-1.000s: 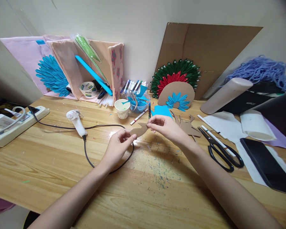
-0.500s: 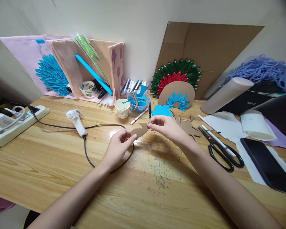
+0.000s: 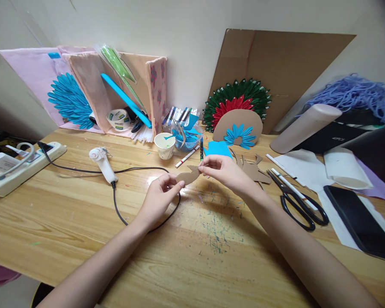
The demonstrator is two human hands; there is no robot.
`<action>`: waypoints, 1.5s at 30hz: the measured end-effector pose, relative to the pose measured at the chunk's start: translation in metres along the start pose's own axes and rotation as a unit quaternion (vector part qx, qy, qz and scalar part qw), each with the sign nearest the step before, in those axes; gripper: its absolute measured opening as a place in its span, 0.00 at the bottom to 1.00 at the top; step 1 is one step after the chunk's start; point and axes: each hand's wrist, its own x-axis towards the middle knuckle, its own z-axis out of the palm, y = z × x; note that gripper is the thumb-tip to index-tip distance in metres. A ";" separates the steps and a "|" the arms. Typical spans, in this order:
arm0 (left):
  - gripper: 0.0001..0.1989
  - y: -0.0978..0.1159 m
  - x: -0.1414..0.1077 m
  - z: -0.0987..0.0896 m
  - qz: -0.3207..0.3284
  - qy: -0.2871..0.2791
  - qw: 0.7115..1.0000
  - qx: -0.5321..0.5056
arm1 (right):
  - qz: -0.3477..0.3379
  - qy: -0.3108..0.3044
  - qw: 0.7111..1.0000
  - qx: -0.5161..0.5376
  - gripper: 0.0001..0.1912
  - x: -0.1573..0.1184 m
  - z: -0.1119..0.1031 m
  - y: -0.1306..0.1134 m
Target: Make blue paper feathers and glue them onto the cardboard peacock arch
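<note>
Between my hands is a small brown cardboard cutout point(image 3: 188, 176) with a rounded body and pointed tips, held just above the table. My left hand point(image 3: 163, 192) pinches its left end between thumb and fingers. At the upper right tip, my right hand point(image 3: 218, 169) grips it with the fingertips. Beyond my right hand lie a blue sheet point(image 3: 218, 149) and cardboard scraps point(image 3: 256, 171). A round cardboard disc point(image 3: 220, 128) with blue petals leans against a green and red petal fan point(image 3: 237, 92).
To the left are a white glue gun point(image 3: 103, 164) with a looping black cord and a power strip point(image 3: 28, 167). A paper cup point(image 3: 164, 146) and a bowl of blue scraps point(image 3: 186, 139) stand behind. On the right lie scissors point(image 3: 297, 205) and a phone point(image 3: 359, 218).
</note>
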 end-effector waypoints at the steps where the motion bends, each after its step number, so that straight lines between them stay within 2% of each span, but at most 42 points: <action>1: 0.11 0.000 0.000 0.000 -0.001 0.001 1.000 -0.001 | 0.002 -0.001 1.000 0.001 0.07 0.000 0.000 0.000; 9: 0.12 0.000 0.003 -0.002 -0.002 0.016 1.000 -0.009 | 0.018 -0.005 0.999 0.050 0.14 0.002 -0.002 -0.002; 11: 0.11 0.001 0.003 -0.002 0.002 0.023 1.000 -0.008 | 0.025 0.034 0.996 0.076 0.17 0.006 -0.007 -0.002; 14: 0.11 0.001 0.002 -0.004 0.016 0.049 0.999 0.005 | 0.032 0.135 0.984 0.116 0.18 0.010 -0.020 0.000; 15: 0.12 0.000 0.000 -0.004 0.038 0.065 0.997 0.022 | 0.035 0.165 0.978 0.126 0.17 0.008 -0.023 0.001; 17: 0.12 -0.002 -0.002 -0.005 0.127 0.109 0.982 0.093 | 0.044 0.188 0.971 0.139 0.15 0.000 -0.026 0.006; 18: 0.12 -0.004 -0.004 -0.005 0.185 0.130 0.963 0.145 | 0.050 0.181 0.971 0.147 0.14 -0.008 -0.023 0.009; 20: 0.15 -0.008 -0.007 -0.002 0.282 0.161 0.908 0.266 | 0.066 0.100 0.980 0.157 0.13 -0.027 -0.012 0.014; 22: 0.18 -0.012 -0.011 0.003 0.338 0.163 0.845 0.381 | 0.067 0.045 0.977 0.196 0.15 -0.049 0.005 0.018; 24: 0.19 -0.014 -0.014 0.011 0.393 0.145 0.779 0.467 | 0.055 0.020 0.968 0.245 0.19 -0.065 0.020 0.020; 26: 0.19 -0.013 -0.017 0.022 0.452 0.127 0.717 0.515 | 0.044 0.022 0.960 0.276 0.19 -0.076 0.028 0.020; 28: 0.18 -0.009 -0.020 0.035 0.493 0.122 0.672 0.538 | 0.044 0.045 0.956 0.285 0.18 -0.081 0.027 0.020; 32: 0.17 0.002 -0.023 0.062 0.534 0.122 0.631 0.548 | 0.048 0.112 0.954 0.275 0.17 -0.090 0.012 0.025; 38: 0.18 0.008 -0.016 0.100 0.590 0.062 0.611 0.524 | 0.066 0.195 0.931 0.300 0.15 -0.112 -0.009 0.033; 41: 0.18 0.004 -0.011 0.114 0.605 0.012 0.619 0.502 | 0.063 0.221 0.928 0.295 0.14 -0.120 -0.021 0.040; 43: 0.18 0.000 -0.007 0.122 0.598 -0.040 0.650 0.466 | 0.061 0.234 0.931 0.273 0.13 -0.124 -0.031 0.046; 44: 0.18 -0.003 -0.005 0.126 0.584 -0.064 0.683 0.434 | 0.059 0.241 0.934 0.257 0.14 -0.125 -0.036 0.050; 45: 0.17 -0.004 -0.003 0.130 0.554 -0.078 0.730 0.392 | 0.057 0.248 0.937 0.239 0.14 -0.126 -0.041 0.055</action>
